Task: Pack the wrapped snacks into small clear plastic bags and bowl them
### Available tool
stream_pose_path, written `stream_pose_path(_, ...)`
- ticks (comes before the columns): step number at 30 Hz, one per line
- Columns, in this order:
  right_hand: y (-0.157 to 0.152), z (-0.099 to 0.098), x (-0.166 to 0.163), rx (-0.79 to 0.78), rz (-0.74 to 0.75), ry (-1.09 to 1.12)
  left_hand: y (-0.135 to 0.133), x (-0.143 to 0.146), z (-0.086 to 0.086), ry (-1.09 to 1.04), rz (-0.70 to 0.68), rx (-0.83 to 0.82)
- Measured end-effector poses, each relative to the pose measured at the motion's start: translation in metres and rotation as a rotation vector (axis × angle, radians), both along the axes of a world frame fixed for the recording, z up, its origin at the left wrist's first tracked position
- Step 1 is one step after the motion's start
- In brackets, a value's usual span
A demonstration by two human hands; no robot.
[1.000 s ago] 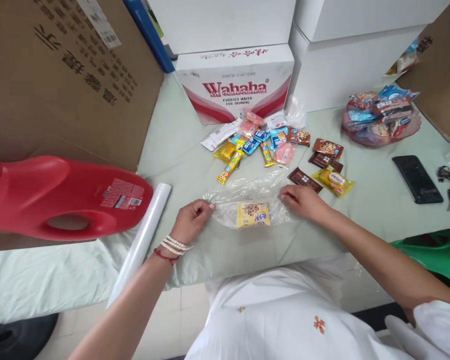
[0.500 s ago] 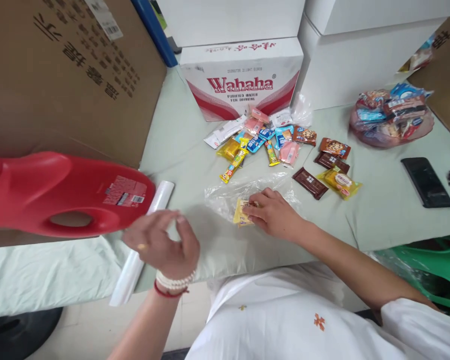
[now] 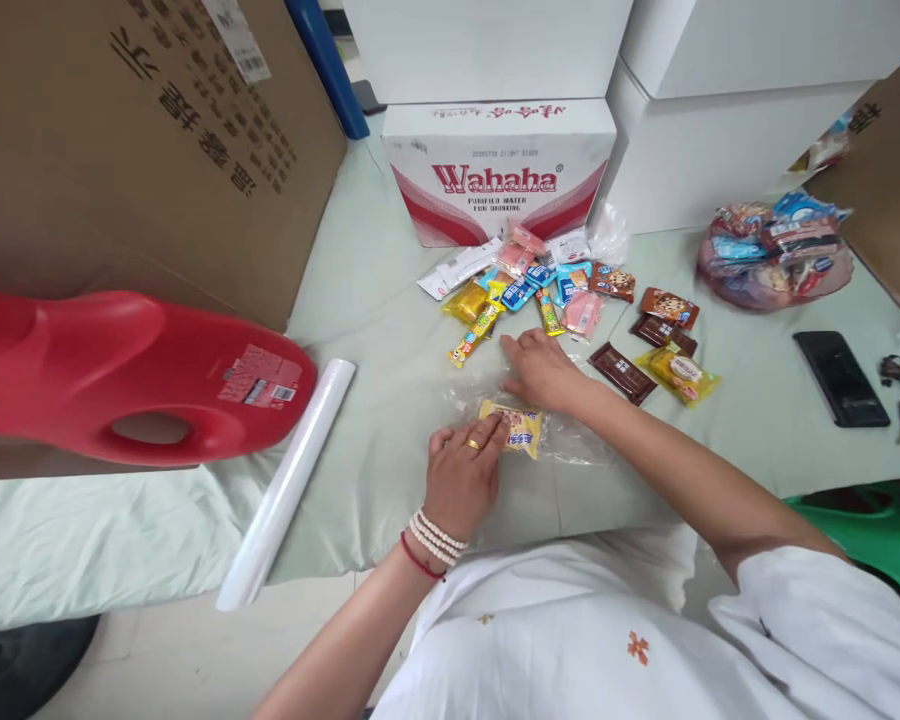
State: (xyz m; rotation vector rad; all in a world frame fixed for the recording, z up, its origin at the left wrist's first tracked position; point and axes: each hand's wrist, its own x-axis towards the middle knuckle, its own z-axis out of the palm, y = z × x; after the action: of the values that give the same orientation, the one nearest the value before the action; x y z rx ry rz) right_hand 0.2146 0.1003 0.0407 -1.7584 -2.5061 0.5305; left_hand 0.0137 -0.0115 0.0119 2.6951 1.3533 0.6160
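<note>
A small yellow snack packet lies on a sheet of clear plastic on the cloth-covered table. The fingers of my left hand rest on its left part and hold it down. Just beyond, my right hand hovers low over the plastic's far edge, thumb and fingers apart, with nothing seen in them. Further back are loose wrapped snacks: yellow sticks, a pink packet and blue packets. A dark brown bar lies close to my right wrist, with a yellow wrapped cake beside it.
To the left are a big red jug, a roll of clear film and a brown carton. A Wahaha box stands behind the snacks. On the right are a filled pink bowl and a black phone.
My left hand has come right from beside the jug onto the yellow packet. My right hand has let go of the packet and moved slightly away from me.
</note>
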Motion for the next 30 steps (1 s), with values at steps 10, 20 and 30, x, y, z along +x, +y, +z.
stream_pose_path(10, -0.028, 0.04, -0.001, -0.094, 0.102, 0.073, -0.003, 0.006, 0.002, 0.015, 0.039, -0.045)
stream_pose_path(20, -0.106, -0.008, -0.022, 0.137, -0.022, 0.185, -0.006, 0.002, -0.007, -0.106, 0.075, -0.128)
stream_pose_path(30, -0.127, -0.042, -0.032, 0.273, -0.055, 0.437, 0.009, -0.002, -0.009, -0.636, 0.377, -0.317)
